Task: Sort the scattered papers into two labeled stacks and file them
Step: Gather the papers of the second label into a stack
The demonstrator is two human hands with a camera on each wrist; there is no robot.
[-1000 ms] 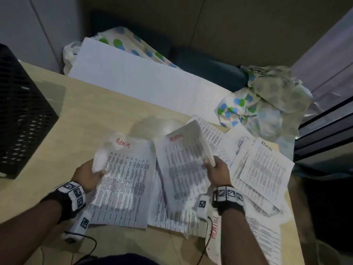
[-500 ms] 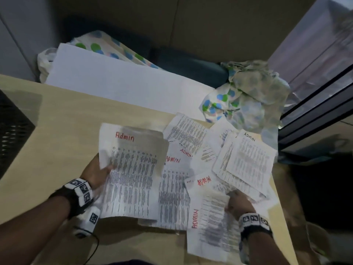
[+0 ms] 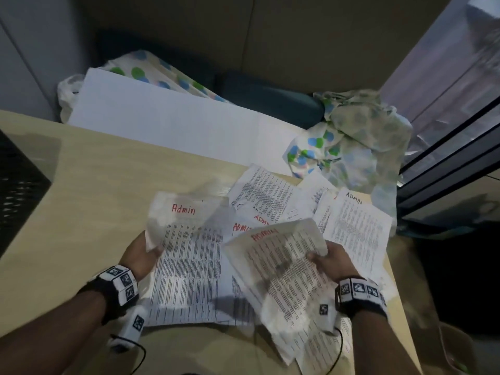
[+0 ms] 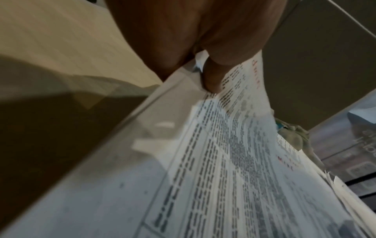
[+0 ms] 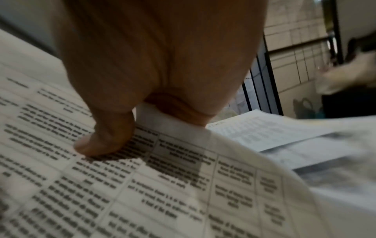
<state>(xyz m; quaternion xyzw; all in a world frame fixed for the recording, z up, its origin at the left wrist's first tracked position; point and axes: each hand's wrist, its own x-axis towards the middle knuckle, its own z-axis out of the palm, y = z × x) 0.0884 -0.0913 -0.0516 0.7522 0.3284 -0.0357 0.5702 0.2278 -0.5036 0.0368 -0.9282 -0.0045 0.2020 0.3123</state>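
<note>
From the head camera I saw a tan table with printed sheets spread over its right half. My left hand pinched the left edge of a sheet headed "Admin" in red, thumb on top and fingers beneath; the left wrist camera showed that thumb pressed on the paper near the red lettering. My right hand gripped a second sheet, also headed in red, lifted and curling above the pile; the right wrist camera showed the thumb flat on the print with the fingers curled under the edge. More loose papers lay just beyond, overlapping, one marked "ADMIN" in black. A black mesh basket stood at the table's left edge. Behind the table were a white board and a crumpled dotted cloth.
</note>
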